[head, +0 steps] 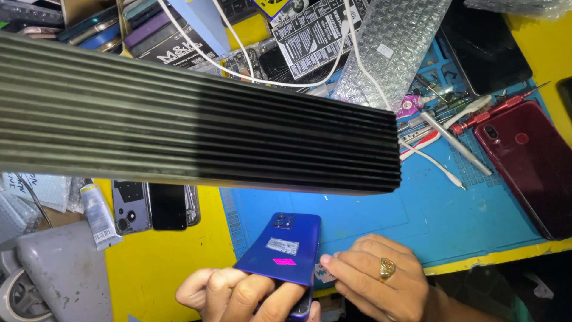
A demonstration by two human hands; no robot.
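Head view: left hand (pixel 238 295) grasps blue phone (pixel 285 250) back-up, tilted over the yellow bench (pixel 167 262) edge. Right hand (pixel 381 277) pinches a small tab at the phone's side. Phone likely stiff, slick, fragile glass; hold by the edges.

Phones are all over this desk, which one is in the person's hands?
The blue-purple phone, back side up with a pink sticker. The left hand grips its bottom and the right hand touches its edge. The red phone lies untouched at the right.
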